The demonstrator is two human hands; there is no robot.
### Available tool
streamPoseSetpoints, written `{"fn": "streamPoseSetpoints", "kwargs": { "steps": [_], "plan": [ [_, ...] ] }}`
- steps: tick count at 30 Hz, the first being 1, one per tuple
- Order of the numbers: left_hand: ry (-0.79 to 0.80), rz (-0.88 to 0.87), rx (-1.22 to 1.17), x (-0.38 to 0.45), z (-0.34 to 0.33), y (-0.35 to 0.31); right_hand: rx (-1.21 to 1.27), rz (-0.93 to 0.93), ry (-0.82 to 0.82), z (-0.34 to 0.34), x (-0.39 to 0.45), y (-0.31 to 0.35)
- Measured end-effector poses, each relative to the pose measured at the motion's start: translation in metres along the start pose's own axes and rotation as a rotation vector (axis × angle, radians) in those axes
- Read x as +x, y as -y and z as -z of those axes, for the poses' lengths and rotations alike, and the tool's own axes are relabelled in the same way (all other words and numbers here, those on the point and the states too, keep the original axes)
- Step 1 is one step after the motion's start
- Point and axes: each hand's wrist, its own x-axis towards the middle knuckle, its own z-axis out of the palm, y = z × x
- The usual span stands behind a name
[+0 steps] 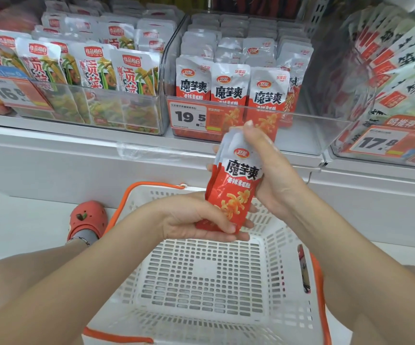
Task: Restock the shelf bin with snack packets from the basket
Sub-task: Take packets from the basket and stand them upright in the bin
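Your packets [233, 188]: small stack, white tops, red bottoms, black lettering, orange noodle print. Long axis near upright, white end up, leaning slightly right. Held above basket [201, 270], below bin [301, 115] front edge. Your left hand [201, 220] grips red bottom; right hand [268, 175] wraps top and side. Matching packets fill bin. Green-print packets [97, 68] in left neighbour bin. Price tag [189, 118] on bin front.

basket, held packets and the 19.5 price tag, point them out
basket [273, 245], head view, right inner wall
held packets [241, 175], head view, front label
price tag [189, 117], head view, printed number
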Motion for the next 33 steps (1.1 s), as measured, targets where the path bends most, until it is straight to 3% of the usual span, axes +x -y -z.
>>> {"fn": "streamPoseSetpoints", "kwargs": {
  "steps": [3, 11, 16, 18, 22, 27, 33],
  "plan": [
    [-0.026, 0.025, 0.055, 0.003, 0.0, 0.005, 0.06, -0.075, 0.0, 0.0, 0.002, 0.001],
    [0.026, 0.03, 0.027, 0.009, -0.006, 0.013, -0.025, -0.054, -0.07, 0.005, 0.004, -0.009],
    [-0.014, -0.005, -0.084, 0.007, 0.002, 0.005, -0.104, -0.08, 0.247, 0.019, -0.002, 0.001],
    [-0.003, -0.001, -0.12, 0.006, 0.005, 0.003, -0.223, -0.082, 0.295, 0.022, -0.004, -0.003],
    [-0.034, -0.025, -0.055, 0.005, 0.002, 0.003, -0.332, -0.092, 0.238, 0.028, -0.006, -0.005],
    [-0.328, -0.3, 0.064, 0.015, -0.007, 0.004, -0.296, -0.004, 0.139, 0.029, 0.003, 0.003],
    [-0.252, -0.34, 0.155, 0.021, -0.018, -0.014, -0.283, 0.053, 0.168, 0.039, 0.002, 0.019]
  ]
}}
